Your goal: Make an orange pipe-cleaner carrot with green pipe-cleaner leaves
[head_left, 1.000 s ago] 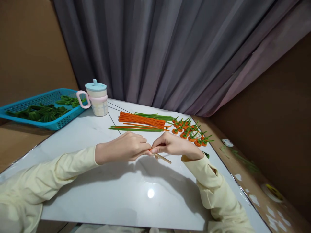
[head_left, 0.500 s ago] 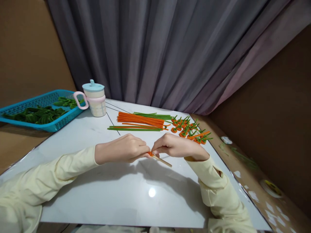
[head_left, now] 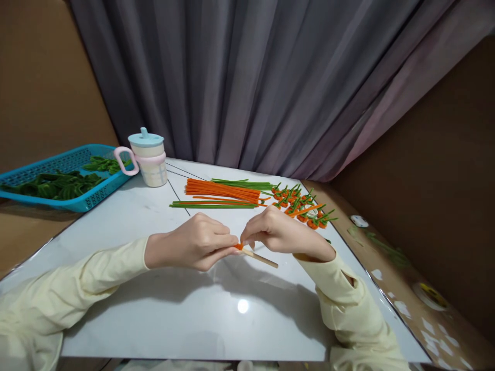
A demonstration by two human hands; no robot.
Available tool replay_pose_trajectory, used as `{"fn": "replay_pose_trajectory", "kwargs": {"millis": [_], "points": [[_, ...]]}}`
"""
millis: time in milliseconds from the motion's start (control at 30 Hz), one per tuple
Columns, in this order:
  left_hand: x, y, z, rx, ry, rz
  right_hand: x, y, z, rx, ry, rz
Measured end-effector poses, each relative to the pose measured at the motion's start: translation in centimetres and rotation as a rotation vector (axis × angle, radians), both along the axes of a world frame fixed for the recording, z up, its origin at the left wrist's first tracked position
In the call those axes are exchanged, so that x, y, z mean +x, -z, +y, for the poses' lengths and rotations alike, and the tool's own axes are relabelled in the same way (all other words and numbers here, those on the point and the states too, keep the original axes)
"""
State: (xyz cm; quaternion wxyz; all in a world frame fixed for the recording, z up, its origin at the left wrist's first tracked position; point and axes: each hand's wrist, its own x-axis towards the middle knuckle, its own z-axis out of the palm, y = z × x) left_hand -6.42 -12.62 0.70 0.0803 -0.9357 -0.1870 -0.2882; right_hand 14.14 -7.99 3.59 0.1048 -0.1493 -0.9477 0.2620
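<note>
Apparently, the orange-and-green pieces (head_left: 312,223) centre-right are done; my left hand (head_left: 199,241) grips a wooden stick (head_left: 261,258), my right hand (head_left: 276,233) pinches its orange coil (head_left: 239,247), pipe cleaners (head_left: 222,190) left mid-frame.

Dim surroundings; round white glare (head_left: 243,306) on the glossy white, flat-topped table (head_left: 162,332) below the bare, yellow-sleeved right hand (head_left: 273,232); soft grey shadows (head_left: 284,299) under it; edges stretched.

dowel (head_left: 263,258) in left hand (head_left: 195,242), before right hand (head_left: 273,229) | chenille-stem bundle (head_left: 222,190) beyond both hands | chenille ornaments (head_left: 312,224) beyond right hand | handled tumbler (head_left: 152,167) beyond left hand, leftward | basket (head_left: 91,200) farther left | curtain (head_left: 232,77) hindmost
</note>
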Motion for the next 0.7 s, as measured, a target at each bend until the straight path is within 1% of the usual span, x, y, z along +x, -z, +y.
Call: {"fn": "replay_pose_trajectory", "kwargs": {"millis": [100,200,367,467,533,633,700], "points": [[0.0,-0.1,-0.4,-0.005,0.015,-0.089,-0.1,-0.1,0.0,-0.095,-0.001,0.054],[0.1,0.0,-0.4,0.016,0.010,-0.155,-0.2,-0.4,0.4,-0.215,0.008,0.061],[0.3,0.4,0.0,0.023,0.001,-0.268,-0.1,-0.5,1.0,-0.417,0.084,0.050],[0.4,0.7,0.2,0.001,0.008,-0.360,0.0,-0.7,0.8,-0.504,0.111,0.058],[0.3,0.9,0.2,0.012,0.017,-0.394,0.0,-0.9,0.4,-0.504,0.147,0.081],[0.1,1.1,0.2,0.049,0.013,-0.384,-0.1,-1.5,-0.1,-0.445,0.180,0.110],[0.1,0.9,0.2,0.030,0.014,-0.404,-0.1,-1.8,-0.3,-0.417,0.191,0.125]]}}
